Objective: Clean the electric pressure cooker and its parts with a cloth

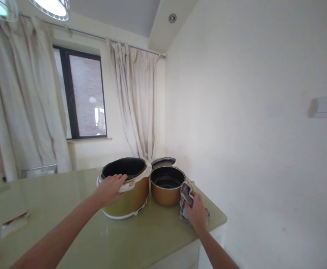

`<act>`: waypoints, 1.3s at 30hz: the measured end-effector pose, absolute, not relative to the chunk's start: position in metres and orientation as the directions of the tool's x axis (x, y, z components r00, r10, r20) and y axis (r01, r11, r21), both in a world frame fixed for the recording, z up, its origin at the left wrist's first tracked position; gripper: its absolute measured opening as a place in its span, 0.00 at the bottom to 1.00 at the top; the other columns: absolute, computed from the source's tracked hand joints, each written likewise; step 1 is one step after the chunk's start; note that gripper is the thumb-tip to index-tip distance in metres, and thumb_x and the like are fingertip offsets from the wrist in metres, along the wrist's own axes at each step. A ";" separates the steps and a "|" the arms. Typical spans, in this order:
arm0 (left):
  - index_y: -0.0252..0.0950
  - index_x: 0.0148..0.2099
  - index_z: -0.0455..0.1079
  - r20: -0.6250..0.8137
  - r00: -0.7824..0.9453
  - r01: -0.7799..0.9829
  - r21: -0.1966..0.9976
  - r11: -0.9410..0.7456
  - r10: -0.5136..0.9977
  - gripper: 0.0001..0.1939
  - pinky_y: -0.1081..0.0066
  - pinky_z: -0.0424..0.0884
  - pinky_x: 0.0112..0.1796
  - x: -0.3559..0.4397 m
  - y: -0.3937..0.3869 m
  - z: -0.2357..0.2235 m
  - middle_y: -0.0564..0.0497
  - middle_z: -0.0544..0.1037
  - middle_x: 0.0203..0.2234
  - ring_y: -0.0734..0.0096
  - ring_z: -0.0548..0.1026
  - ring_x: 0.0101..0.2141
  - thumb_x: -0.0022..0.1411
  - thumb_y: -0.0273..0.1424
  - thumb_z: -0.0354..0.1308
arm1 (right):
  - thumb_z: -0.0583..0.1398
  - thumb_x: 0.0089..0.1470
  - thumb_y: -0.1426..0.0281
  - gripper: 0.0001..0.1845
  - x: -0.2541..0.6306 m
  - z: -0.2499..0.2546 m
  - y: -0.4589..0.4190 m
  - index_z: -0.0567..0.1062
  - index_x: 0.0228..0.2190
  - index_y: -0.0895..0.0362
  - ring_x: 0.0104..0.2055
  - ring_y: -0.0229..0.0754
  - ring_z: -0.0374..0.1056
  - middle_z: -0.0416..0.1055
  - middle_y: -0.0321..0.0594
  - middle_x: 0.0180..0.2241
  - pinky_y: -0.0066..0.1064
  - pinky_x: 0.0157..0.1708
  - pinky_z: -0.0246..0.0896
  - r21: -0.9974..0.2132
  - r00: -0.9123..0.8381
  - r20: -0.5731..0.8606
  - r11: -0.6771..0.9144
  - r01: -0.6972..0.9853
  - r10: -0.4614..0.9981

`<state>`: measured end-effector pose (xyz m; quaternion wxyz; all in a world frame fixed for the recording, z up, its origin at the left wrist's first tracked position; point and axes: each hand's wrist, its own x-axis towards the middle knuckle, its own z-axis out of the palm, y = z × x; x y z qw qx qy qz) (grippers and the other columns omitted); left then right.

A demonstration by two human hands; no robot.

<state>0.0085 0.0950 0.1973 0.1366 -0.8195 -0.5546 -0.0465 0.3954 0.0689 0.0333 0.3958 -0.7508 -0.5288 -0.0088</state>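
Observation:
An electric pressure cooker body (141, 192), gold with a white rim and base, stands lidless on the table with its dark inside showing. My left hand (112, 189) grips the near rim of the cooker, its fingers curled over the edge. Just right of the cooker sits the inner pot (167, 196), copper-coloured outside and black within. Bunched in my right hand (196, 211) is a grey and white cloth (186, 198), close against the right side of the inner pot. Whether the cloth touches the pot I cannot tell.
A round lid (163, 162) lies behind the inner pot. The pale green table (96, 239) ends at a corner by the white wall (250, 130). On the left of the table is a small white item with a brown strip (14, 224). Curtains (136, 97) hang behind.

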 end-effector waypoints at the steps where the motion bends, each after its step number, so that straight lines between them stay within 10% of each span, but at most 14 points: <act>1: 0.36 0.64 0.68 0.227 0.390 0.919 -0.165 -0.359 0.892 0.29 0.54 0.65 0.60 0.006 0.086 0.196 0.36 0.76 0.59 0.48 0.73 0.60 0.60 0.22 0.55 | 0.55 0.63 0.64 0.18 0.395 0.035 0.068 0.72 0.52 0.54 0.44 0.49 0.77 0.74 0.46 0.52 0.34 0.37 0.63 -0.575 0.436 0.429 -0.133 0.807 0.791; 17: 0.43 0.70 0.68 0.169 0.303 0.952 -0.094 -0.291 0.938 0.42 0.48 0.59 0.68 -0.045 -0.054 0.183 0.44 0.73 0.66 0.49 0.69 0.66 0.52 0.18 0.56 | 0.56 0.57 0.60 0.21 0.403 0.034 0.069 0.71 0.49 0.55 0.51 0.54 0.73 0.73 0.48 0.51 0.40 0.48 0.64 -0.729 0.522 0.447 -0.043 0.683 0.726; 22: 0.50 0.78 0.48 0.196 0.368 0.904 0.154 -0.399 0.909 0.48 0.49 0.58 0.69 -0.066 -0.061 0.205 0.47 0.58 0.75 0.46 0.58 0.72 0.61 0.46 0.64 | 0.60 0.47 0.54 0.19 0.403 0.038 0.057 0.69 0.37 0.52 0.39 0.52 0.70 0.72 0.38 0.33 0.41 0.41 0.66 -0.920 0.750 0.384 0.152 0.362 0.538; 26: 0.37 0.76 0.54 0.356 0.148 0.914 0.308 -0.265 0.923 0.41 0.57 0.59 0.68 -0.061 0.001 0.237 0.41 0.63 0.72 0.53 0.63 0.70 0.71 0.55 0.43 | 0.63 0.47 0.54 0.21 0.366 0.067 0.033 0.71 0.39 0.53 0.34 0.47 0.68 0.72 0.36 0.33 0.38 0.37 0.66 -0.917 0.805 0.364 0.331 0.222 0.469; 29: 0.29 0.72 0.61 0.304 -0.103 0.969 0.244 0.027 0.947 0.37 0.52 0.61 0.66 -0.059 0.059 0.239 0.33 0.68 0.68 0.47 0.67 0.67 0.73 0.48 0.38 | 0.63 0.51 0.61 0.19 0.332 0.114 0.014 0.73 0.44 0.55 0.39 0.48 0.70 0.74 0.41 0.38 0.39 0.41 0.67 -0.740 0.556 0.664 0.548 0.390 0.500; 32: 0.25 0.67 0.68 0.183 -0.104 0.969 0.242 0.058 0.978 0.34 0.52 0.67 0.61 -0.063 0.092 0.225 0.28 0.75 0.62 0.43 0.74 0.62 0.71 0.43 0.42 | 0.61 0.50 0.72 0.19 0.304 0.177 0.014 0.78 0.45 0.54 0.50 0.52 0.69 0.72 0.47 0.47 0.42 0.49 0.66 -0.248 -0.188 0.889 0.784 0.570 0.418; 34: 0.23 0.66 0.68 0.153 -0.070 0.966 0.256 0.029 0.986 0.34 0.54 0.68 0.61 -0.069 0.099 0.216 0.28 0.74 0.62 0.45 0.74 0.62 0.70 0.41 0.43 | 0.61 0.48 0.79 0.23 0.284 0.218 0.030 0.81 0.45 0.51 0.53 0.51 0.67 0.71 0.45 0.49 0.43 0.54 0.61 0.040 -0.585 0.741 0.849 0.527 0.329; 39: 0.29 0.71 0.64 0.127 0.013 0.963 0.267 -0.047 0.992 0.33 0.65 0.64 0.64 -0.085 0.099 0.212 0.39 0.66 0.69 0.58 0.66 0.69 0.70 0.38 0.43 | 0.62 0.53 0.82 0.25 0.200 0.268 0.107 0.82 0.50 0.50 0.51 0.46 0.67 0.71 0.43 0.49 0.37 0.52 0.62 0.255 -0.918 0.301 0.906 0.338 0.258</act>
